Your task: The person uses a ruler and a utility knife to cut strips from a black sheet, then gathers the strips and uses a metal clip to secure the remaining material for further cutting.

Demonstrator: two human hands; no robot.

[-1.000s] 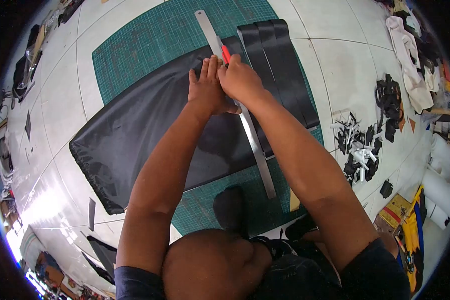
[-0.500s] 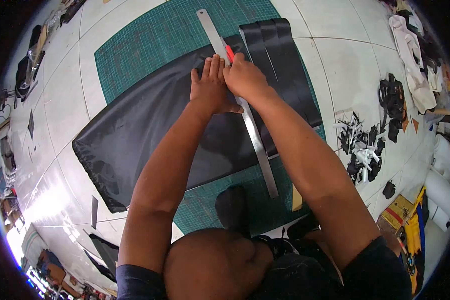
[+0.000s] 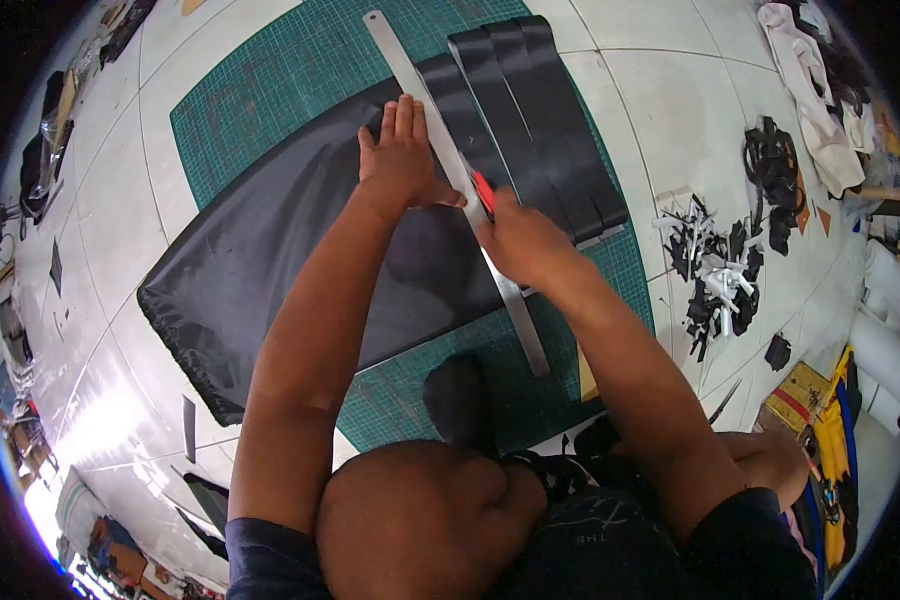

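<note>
On the tiled floor [image 3: 670,120] lies a green mat [image 3: 260,80]. A black fabric [image 3: 270,250] spreads across it, its left end trailing off onto the tiles. Cut strips [image 3: 530,110] lie side by side on the mat's right part. A steel ruler [image 3: 525,330] runs between fabric and strips.

The left hand [image 3: 400,160] presses flat at the ruler's far half, fingers [image 3: 402,112] straight and close together, holding nothing. The right hand [image 3: 525,245] is closed around a red knife [image 3: 482,190], which sits against the ruler's right edge about midway along.

The left thumb juts toward the blade, so a jump over the ruler's edge would likely catch it. The ruler's near end has no weight on it, and sideways pressure from the knife could swing it and bend the cut. The fabric looks slick and could creep or pucker under the ruler.
</note>
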